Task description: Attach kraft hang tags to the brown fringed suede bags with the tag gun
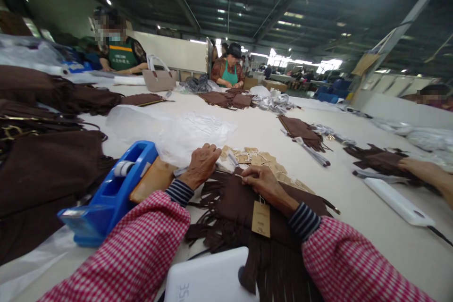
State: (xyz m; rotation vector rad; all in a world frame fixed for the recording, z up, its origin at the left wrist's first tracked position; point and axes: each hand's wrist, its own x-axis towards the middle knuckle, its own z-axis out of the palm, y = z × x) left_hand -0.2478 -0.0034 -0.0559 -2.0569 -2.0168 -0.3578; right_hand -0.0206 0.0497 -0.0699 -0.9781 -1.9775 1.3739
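A dark brown fringed bag (230,203) lies in front of me, with a tan paper tag (261,219) hanging on a loop over it. My right hand (264,184) rests above the bag, thumb and fingertips pinching a thin white string by its upper edge. My left hand (203,163) is up at the bag's upper left, fingers curled together; what they hold, if anything, is hidden. Just beyond my hands lies a pile of tan tags (265,160). A white device (212,278) is at the near edge, partly under the fringe.
A blue tape dispenser (116,188) stands left, beside a tan block (152,179). Brown bags (53,165) are stacked far left. At right are a white device (398,200) and another person's hand (424,172) on brown material. Two people work across the table (247,127).
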